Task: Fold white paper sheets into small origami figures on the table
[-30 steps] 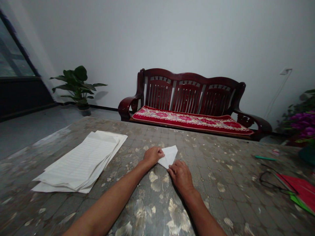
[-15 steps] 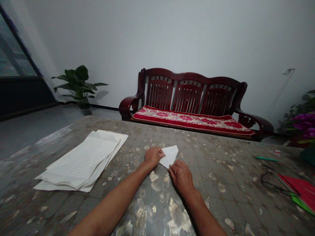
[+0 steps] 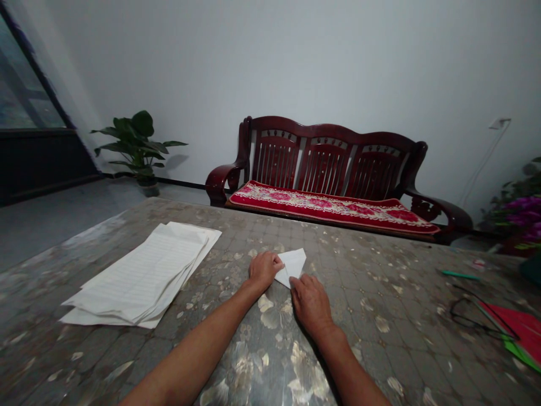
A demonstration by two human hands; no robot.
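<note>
The desk (image 3: 372, 321) is a wide top under a glossy, scuffed cover, grey with a pale leaf-and-tile pattern, and it fills the lower half of the view. Beyond its far edge lies a grey floor (image 3: 54, 231), and a plain pale wall (image 3: 338, 62) closes the room. A dark-framed window (image 3: 29, 84) stands at the far left, well left of the grip.

The folded paper (image 3: 291, 267), white and pointed, lies flat on the desk between the two hands. The left grip (image 3: 264, 269) is curled, its knuckles up, with its fingertips against the paper's left side. The right grip (image 3: 311, 304) lies just below, its fingers (image 3: 298, 283) on the paper's lower edge. Neither looks wide open, but I cannot tell whether they pinch the paper or only press it down.

Left of the left grip, a loose stack of lined sheets (image 3: 143, 276) lies on the desk, near but not touching. Right of the right grip, well apart, are a green pen (image 3: 460, 275), black glasses (image 3: 473, 318) and a red folder (image 3: 522, 332) with green beneath it.

Straight ahead, past the desk, stands a dark wooden bench (image 3: 325, 149) with a red floral cushion (image 3: 332, 208). A potted plant (image 3: 137, 135) stands on the floor to its left, and purple flowers (image 3: 524, 217) show at the far right.
</note>
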